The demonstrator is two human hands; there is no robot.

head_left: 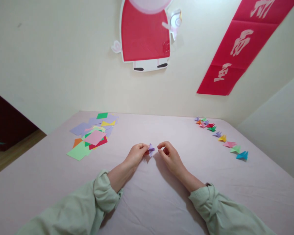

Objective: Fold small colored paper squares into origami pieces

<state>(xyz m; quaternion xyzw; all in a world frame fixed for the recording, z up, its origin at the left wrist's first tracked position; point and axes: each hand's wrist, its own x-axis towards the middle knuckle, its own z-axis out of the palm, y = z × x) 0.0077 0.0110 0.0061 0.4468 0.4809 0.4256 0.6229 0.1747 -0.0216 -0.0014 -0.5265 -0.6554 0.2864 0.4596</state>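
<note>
At the centre of the pink sheet, both hands meet over one small purple folded paper, which sits just above the cloth between the fingertips. Left hand: grip pinching the paper's left edge between thumb and forefinger. Right hand: fingers curled, thumb and forefinger tips pressed together just beside the paper's right point; contact with the paper cannot be told at this size. Both forearms are bare, with pale green sleeves pushed up. A loose pile of coloured paper squares lies well apart to the left. A row of small folded pieces runs along the right side, ending nearest with a blue one. On the wall: a cartoon cutout in a red dress and a red banner.
</note>
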